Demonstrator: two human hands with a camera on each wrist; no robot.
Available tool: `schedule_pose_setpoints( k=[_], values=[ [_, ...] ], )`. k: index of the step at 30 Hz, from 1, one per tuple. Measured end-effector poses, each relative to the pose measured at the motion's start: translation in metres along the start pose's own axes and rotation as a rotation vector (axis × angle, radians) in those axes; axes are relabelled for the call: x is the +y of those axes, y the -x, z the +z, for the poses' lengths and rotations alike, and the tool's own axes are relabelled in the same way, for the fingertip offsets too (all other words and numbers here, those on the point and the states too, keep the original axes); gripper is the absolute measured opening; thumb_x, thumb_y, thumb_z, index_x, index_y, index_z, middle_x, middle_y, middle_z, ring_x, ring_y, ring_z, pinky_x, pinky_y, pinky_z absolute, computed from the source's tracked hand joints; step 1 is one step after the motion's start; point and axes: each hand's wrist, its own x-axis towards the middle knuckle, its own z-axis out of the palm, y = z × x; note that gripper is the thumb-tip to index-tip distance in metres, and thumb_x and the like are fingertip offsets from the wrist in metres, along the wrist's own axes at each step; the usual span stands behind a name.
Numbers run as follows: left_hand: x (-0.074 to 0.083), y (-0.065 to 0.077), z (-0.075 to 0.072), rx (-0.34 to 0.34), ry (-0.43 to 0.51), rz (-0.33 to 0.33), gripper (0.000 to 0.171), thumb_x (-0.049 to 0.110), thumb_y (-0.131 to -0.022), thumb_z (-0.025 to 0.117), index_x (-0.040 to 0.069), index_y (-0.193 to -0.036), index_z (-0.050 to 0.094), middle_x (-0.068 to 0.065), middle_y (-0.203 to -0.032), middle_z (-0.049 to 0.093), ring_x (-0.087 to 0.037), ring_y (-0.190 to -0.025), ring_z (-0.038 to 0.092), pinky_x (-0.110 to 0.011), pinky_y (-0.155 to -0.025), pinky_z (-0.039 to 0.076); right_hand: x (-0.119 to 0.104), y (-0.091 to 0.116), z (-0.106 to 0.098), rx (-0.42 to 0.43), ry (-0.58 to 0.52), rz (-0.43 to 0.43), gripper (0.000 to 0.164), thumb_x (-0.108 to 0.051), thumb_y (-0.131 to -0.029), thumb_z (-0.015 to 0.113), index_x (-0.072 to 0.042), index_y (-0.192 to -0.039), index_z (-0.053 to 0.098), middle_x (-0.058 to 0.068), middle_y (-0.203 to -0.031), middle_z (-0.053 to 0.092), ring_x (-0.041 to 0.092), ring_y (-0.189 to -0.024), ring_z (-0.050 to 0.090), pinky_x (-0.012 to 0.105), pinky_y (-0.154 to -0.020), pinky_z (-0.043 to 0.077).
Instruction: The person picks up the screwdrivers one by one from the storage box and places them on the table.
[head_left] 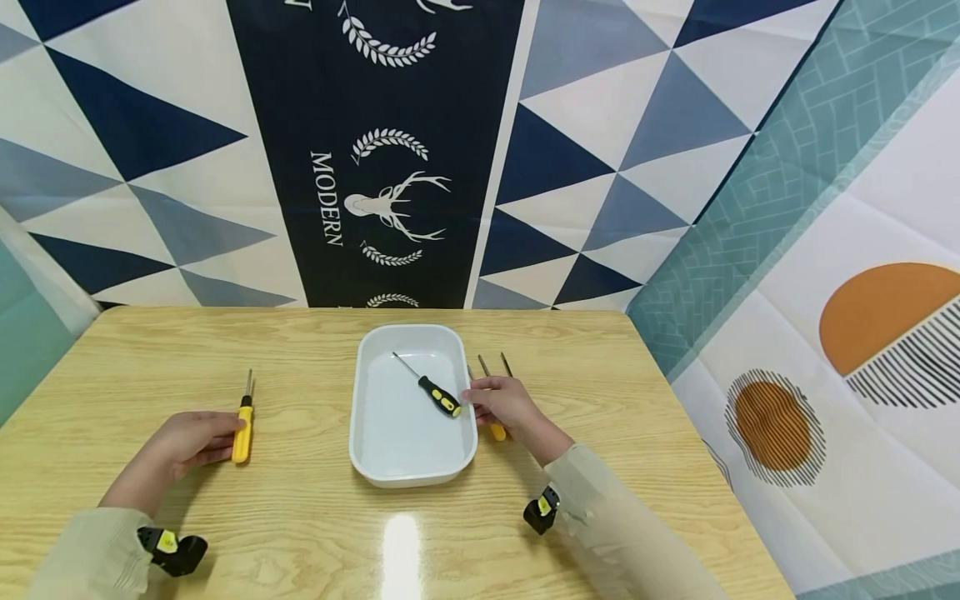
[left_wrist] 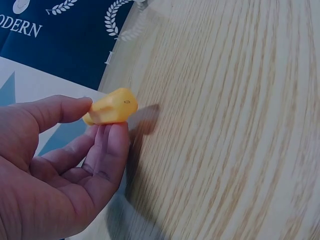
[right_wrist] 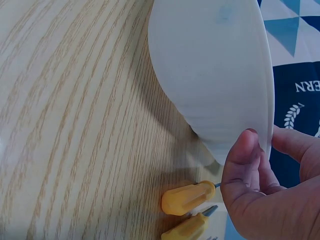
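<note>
In the head view, my left hand [head_left: 191,442] pinches the yellow handle of a screwdriver [head_left: 243,433] at the table's left side, its shaft pointing away from me. Up close in the left wrist view, thumb and fingers grip that yellow handle [left_wrist: 112,107]. My right hand [head_left: 513,406] holds the right rim of a white plastic tray [head_left: 405,458], fingers on the outside wall and thumb at the edge. Inside the tray lies a black and yellow screwdriver [head_left: 438,395]. Under and behind the right hand are more screwdrivers, partly hidden; two yellow handles [right_wrist: 186,198] show in the right wrist view.
The wooden table [head_left: 300,533] ends at a patterned cloth [head_left: 390,167] hanging behind it. Another cloth [head_left: 847,400] hangs along the right side. Thin screwdriver shafts [head_left: 506,364] stick out beyond the right hand, close to the tray.
</note>
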Motion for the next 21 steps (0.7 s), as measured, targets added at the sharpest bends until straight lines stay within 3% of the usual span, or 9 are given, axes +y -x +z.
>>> schedule_pose_setpoints(
  k=[11, 21],
  values=[
    [-0.0025, 0.0012, -0.0029, -0.002, 0.032, -0.021, 0.068, 0.030, -0.085, 0.057, -0.017, -0.127, 0.030, 0.011, -0.078, 0.058, -0.004, -0.071, 0.057, -0.023, -0.068, 0.054, -0.0039, 0.0060, -0.0004, -0.008, -0.006, -0.018, 0.028, -0.021, -0.078, 0.066, -0.003, -0.100, 0.059, 0.008, -0.078, 0.062, 0.013, -0.062, 0.057, 0.022, -0.056, 0.053],
    [-0.0042, 0.0016, -0.0065, 0.009, 0.038, -0.045, 0.070, 0.030, -0.084, 0.057, -0.016, -0.128, 0.029, 0.012, -0.077, 0.058, -0.003, -0.070, 0.057, -0.022, -0.067, 0.054, -0.0020, 0.0035, 0.0004, -0.013, -0.008, -0.015, 0.029, -0.018, -0.080, 0.065, -0.001, -0.103, 0.058, 0.015, -0.087, 0.062, 0.013, -0.061, 0.056, 0.021, -0.054, 0.052]
  ],
)
